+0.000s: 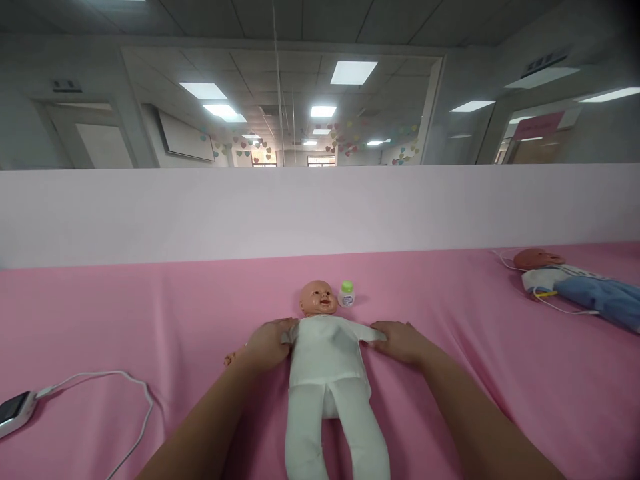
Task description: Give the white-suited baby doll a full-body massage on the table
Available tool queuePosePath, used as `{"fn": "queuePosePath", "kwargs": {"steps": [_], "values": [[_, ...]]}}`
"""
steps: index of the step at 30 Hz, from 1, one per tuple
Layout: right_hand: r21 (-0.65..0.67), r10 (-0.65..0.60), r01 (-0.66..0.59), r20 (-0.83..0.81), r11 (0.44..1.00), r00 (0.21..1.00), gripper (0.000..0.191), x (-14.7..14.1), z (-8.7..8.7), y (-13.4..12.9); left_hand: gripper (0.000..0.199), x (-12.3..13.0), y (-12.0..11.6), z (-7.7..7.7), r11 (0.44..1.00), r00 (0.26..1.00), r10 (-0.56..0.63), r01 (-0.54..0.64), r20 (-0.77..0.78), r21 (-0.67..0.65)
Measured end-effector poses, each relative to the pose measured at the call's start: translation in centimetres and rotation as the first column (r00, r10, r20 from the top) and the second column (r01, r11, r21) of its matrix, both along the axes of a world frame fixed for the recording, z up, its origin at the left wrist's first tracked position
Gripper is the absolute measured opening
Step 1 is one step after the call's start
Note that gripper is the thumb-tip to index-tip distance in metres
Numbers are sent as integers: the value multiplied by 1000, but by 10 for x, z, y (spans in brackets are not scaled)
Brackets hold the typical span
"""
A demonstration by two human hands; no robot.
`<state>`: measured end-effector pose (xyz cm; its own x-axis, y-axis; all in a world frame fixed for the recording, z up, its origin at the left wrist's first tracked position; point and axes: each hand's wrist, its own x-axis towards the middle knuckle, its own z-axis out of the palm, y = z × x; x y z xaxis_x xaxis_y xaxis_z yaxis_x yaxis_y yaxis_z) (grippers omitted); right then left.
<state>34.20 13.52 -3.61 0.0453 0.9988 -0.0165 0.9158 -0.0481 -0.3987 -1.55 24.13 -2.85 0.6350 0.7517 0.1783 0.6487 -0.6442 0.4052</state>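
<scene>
A baby doll (pixel 327 360) with a white cloth body and a hard plastic head lies on its back on the pink sheet, its head away from me. My left hand (pixel 270 343) is closed round the doll's arm on the left. The doll's small plastic hand (pixel 230 359) pokes out beyond my wrist. On the other side, my right hand (pixel 400 341) grips the doll's right-side arm, and that arm's end is hidden under my fingers. Close beside the doll's head stands a small clear bottle (pixel 346 297) with a green cap.
A second doll (pixel 595 290) in blue and white clothes lies at the far right with a thin white tube. To the left is a white device (pixel 17 412) with a dark screen and white cable (pixel 120 372). A white low wall (pixel 320 212) with glass above it borders the pink sheet (pixel 190 307).
</scene>
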Motion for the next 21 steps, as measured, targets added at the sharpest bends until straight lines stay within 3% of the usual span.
{"fn": "queuePosePath", "kwargs": {"steps": [3,6,10,14,18,21], "values": [[-109,-58,42,-153,993,987,38,26,0,-1,49,-13,7,7,995,995,90,-91,-49,-34],[-149,-126,96,-208,984,970,32,41,0,-1,55,-24,19,3,978,971,207,-206,-123,18],[-129,-168,135,-289,982,943,25,44,-2,1,51,-34,33,-7,955,939,296,-286,-173,78],[-67,-230,223,-425,973,876,37,45,-5,4,44,-44,42,-13,911,902,413,-406,-130,76],[-44,-259,279,-528,959,809,38,51,-6,6,62,-56,55,-20,858,856,511,-514,-81,-18],[-95,-239,243,-694,965,679,36,55,-8,7,82,-63,63,-25,806,821,571,-567,-34,-171]]}}
